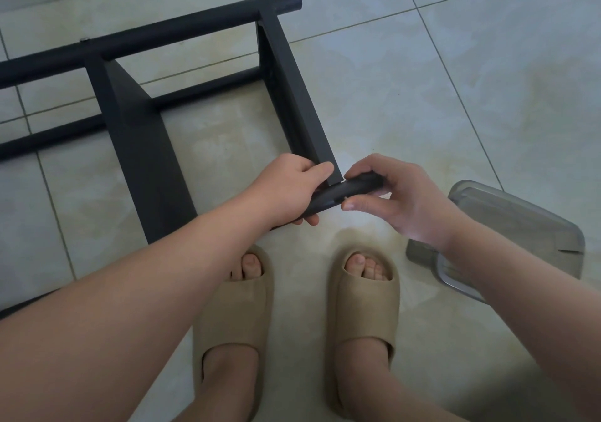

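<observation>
Finding: my left hand [292,187] is wrapped around a short black tube [344,192], fingers curled under it and the thumb laid over the near end of a flat bar [302,103] that meets the tube just above my knuckles. My right hand [400,200] pinches the same tube at its other end, thumb beneath and fingers curled over the top. The tube lies crosswise between the two hands, touching the bar's end. The bar belongs to a black metal frame [143,148] that runs away from my hands across the floor [487,96]. Whether the tube is already fastened to the bar I cannot tell, since my left thumb hides the joint. Assessment: the tube looks like stiff painted metal, light enough for one hand, with a smooth round surface that could turn or slip in a loose hold. A full wrap near the joint suits it best. The frame is rigid and likely awkward rather than heavy, and should be steadied by the bar close to my left hand. Also noted: a clear plastic box [520,223] beyond my right wrist, and beige slippers [234,317] below both hands.
</observation>
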Available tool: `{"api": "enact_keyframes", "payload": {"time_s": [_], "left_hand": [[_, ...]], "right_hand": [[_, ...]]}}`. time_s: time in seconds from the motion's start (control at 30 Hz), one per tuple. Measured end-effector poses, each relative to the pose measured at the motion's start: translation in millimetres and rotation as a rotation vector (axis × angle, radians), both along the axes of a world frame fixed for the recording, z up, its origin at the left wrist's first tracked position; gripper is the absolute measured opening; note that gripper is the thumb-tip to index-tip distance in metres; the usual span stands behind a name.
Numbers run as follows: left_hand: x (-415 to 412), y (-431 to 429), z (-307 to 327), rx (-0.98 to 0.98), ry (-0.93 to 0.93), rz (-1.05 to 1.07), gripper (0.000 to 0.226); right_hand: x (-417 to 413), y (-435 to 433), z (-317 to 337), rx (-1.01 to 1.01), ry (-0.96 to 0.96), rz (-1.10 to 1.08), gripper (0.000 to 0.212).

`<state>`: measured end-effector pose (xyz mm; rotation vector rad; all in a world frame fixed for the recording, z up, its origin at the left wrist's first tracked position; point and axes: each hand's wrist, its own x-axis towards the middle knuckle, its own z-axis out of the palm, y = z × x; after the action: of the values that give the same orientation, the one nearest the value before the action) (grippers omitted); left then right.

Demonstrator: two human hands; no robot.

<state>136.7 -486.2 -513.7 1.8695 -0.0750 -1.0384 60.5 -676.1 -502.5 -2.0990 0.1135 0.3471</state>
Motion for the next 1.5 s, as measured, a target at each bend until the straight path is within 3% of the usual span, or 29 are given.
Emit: {"api": "enact_keyframes", "payload": {"time_s": [0.13, 0.27, 0.47, 0.87, 1.1, 1.5], "left_hand": [[0.2, 0.2, -1.7, -0.003, 0.004, 0.000, 0.041], [0.0, 0.3, -3.1, 0.008, 0.005, -0.010, 0.046], [-0.1, 0.4, -3.2, 0.006, 0.011, -0.033, 0.041], [-4.0, 0.2, -5.4, 0.020, -0.082, 0.017, 0.037], [-3.3, -0.9, -6.1, 0.020, -0.080, 0.029, 0.037], [-0.5, -2.2, -4.6, 0.012, -0.011, 0.000, 0.036]], "right_hand": [[-1.2, 2.8, 0.1, -0.005, -0.011, 0.028, 0.027], [10.0, -1.8, 7.7, -0.011, 0.108, 0.081, 0.029], [34.3, -8.4, 9.7, -0.224, 0.249, 0.244, 0.022], [21.0, -6.3, 4.2, -0.136, 0.184, 0.159, 0.025], [31.0, -7.6, 8.8, -0.246, 0.240, 0.225, 0.030], [20.0, -5.2, 1.4, -0.144, 0.203, 0.102, 0.025]]}}
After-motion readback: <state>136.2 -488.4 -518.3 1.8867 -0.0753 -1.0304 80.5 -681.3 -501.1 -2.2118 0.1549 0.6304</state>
